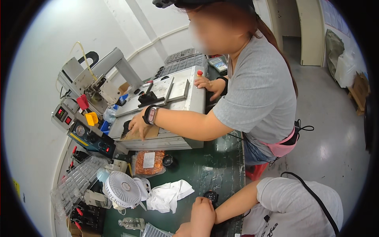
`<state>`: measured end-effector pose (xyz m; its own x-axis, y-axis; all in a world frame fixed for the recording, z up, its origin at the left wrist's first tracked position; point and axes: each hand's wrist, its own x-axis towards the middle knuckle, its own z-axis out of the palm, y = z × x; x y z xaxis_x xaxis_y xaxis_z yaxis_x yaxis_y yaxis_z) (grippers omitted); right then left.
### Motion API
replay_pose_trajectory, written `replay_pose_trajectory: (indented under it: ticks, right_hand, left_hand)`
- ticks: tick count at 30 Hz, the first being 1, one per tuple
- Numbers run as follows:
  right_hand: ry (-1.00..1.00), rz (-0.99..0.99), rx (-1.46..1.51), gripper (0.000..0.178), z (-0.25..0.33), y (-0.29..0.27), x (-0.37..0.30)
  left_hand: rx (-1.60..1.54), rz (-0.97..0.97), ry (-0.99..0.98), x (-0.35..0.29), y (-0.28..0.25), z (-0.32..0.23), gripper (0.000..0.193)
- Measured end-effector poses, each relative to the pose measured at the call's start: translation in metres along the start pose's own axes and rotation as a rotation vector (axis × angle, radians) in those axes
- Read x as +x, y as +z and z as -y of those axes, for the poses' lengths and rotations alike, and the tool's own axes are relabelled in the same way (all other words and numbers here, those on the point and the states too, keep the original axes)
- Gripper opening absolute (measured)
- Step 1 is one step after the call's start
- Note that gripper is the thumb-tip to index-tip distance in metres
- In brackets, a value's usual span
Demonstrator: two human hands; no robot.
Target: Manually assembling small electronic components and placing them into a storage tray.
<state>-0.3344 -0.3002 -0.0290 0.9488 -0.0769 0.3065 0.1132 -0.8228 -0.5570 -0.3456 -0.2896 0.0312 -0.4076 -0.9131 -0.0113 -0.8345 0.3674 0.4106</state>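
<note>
At the bottom of the head view my two hands meet near the table edge. My left hand [202, 215] lies over my right wrist, its fingers looking curled; what they close on is hidden. Part of my right hand [182, 230] shows beside it, cut off by the lower edge, fingers out of sight. A round black part [211, 195] sits on the green table [221, 158] just beyond my left hand. Farther off, a co-worker's hand [138, 124] presses near a brown sheet [143, 133] on a machine bed; their other hand [207, 85] is by a red button [199, 73].
Left of my hands are a white cloth [169, 195], a white fan [124, 189], a glass bottle [132, 223] and a grey tray [154, 231]. Beyond are a bag of copper-coloured pieces [148, 168], another round black part [168, 160] and a control box [92, 138].
</note>
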Motion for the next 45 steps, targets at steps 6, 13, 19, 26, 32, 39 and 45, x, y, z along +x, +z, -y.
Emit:
replay_pose_trajectory:
  ticks: [6,13,19,26,32,39,45]
  right_hand:
    - [-0.062,-0.084,-0.073,0.013,-0.012,0.021,-0.001]
    - [-0.07,-0.156,-0.055,0.01,-0.001,0.009,-0.002]
    - [-0.035,-0.311,0.032,0.008,-0.002,0.014,-0.001]
    - [-0.074,-0.268,0.113,0.008,-0.002,0.011,-0.004]
    - [-0.094,-0.226,0.04,0.009,0.009,0.004,-0.006]
    - [0.101,-0.103,-0.227,0.011,0.019,0.014,-0.006]
    - [0.205,-0.014,0.004,0.012,0.037,-0.015,-0.013]
  left_hand:
    - [0.105,-0.136,-0.074,-0.006,-0.004,-0.022,0.017]
    - [0.238,-0.068,-0.317,0.009,-0.002,-0.028,0.029]
    - [0.317,-0.119,-0.274,0.013,0.005,-0.025,0.024]
    - [0.409,-0.138,-0.248,0.012,0.01,-0.027,0.021]
    - [0.337,-0.16,-0.219,0.002,-0.002,-0.042,0.017]
    - [-0.421,-0.56,0.059,-0.062,-0.056,-0.063,0.018]
    - [-1.201,-0.821,-0.387,-0.126,-0.029,0.009,0.01]
